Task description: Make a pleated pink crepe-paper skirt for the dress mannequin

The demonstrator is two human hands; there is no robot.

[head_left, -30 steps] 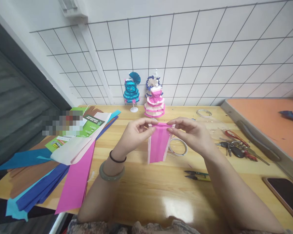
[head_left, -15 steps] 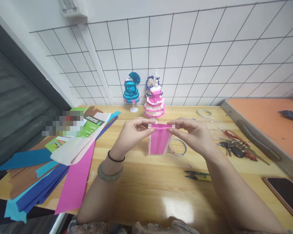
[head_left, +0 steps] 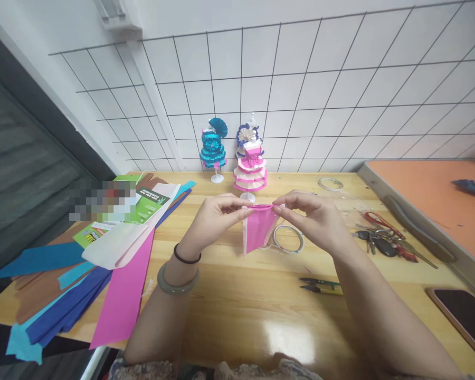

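Pink paper (head_left: 258,228) hangs above the table (head_left: 237,306), its gathered top edge pinched at both ends. Your left hand (head_left: 214,219) nips the left end between thumb and fingers; your right hand (head_left: 314,219) nips the right end the same way. The sheet has a white border and its lower edge clears the wood. Tape ring (head_left: 288,238) lies just behind the sheet, near your right hand. Snips (head_left: 320,285) lie nearer you, to the right. Keys (head_left: 382,240) sit further right, phone (head_left: 463,315) at the table's right corner. Two paper dresses (head_left: 250,163) stand at the back by the wall. Loose coloured sheets (head_left: 119,295) lie to your left.
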